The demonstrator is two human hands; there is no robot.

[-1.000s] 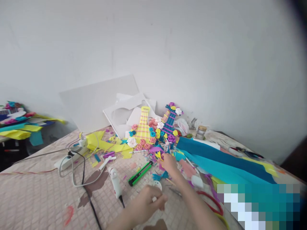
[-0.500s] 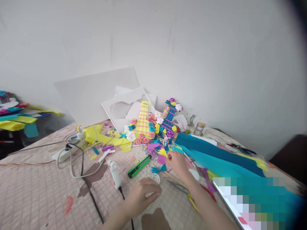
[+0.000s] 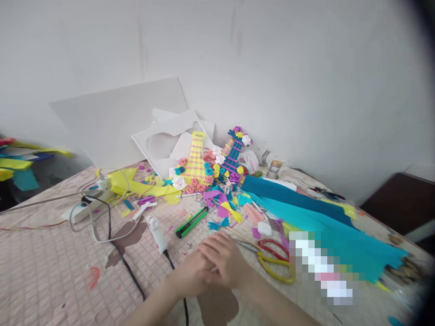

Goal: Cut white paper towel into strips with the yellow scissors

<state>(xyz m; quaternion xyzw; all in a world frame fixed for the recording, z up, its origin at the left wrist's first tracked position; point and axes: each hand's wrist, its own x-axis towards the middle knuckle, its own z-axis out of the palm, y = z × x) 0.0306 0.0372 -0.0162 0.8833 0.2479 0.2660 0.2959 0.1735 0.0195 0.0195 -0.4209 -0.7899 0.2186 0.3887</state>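
My left hand (image 3: 190,274) and my right hand (image 3: 231,261) are pressed together low over the table, with the right fingers folded across the left ones. A pale bit shows between them, too hidden to name. Just beyond the fingers lie a blue paper bow (image 3: 218,224) and a yellow paper bow (image 3: 232,211). To the right rest scissors (image 3: 275,260) with red and yellow handle loops. A white glue gun (image 3: 157,233) and a green-and-black utility knife (image 3: 192,222) lie to the left.
Two flower-trimmed paper guitar shapes, yellow (image 3: 196,158) and blue (image 3: 234,156), lean at the back near white boards (image 3: 118,120). Blue crepe paper (image 3: 306,217) stretches along the right. A power strip (image 3: 86,206) with trailing cords sits left. A jar (image 3: 273,169) stands behind.
My right hand has come back from the yellow bow and joined my left hand. The yellow bow now lies on the table. The view has shifted slightly right and down.
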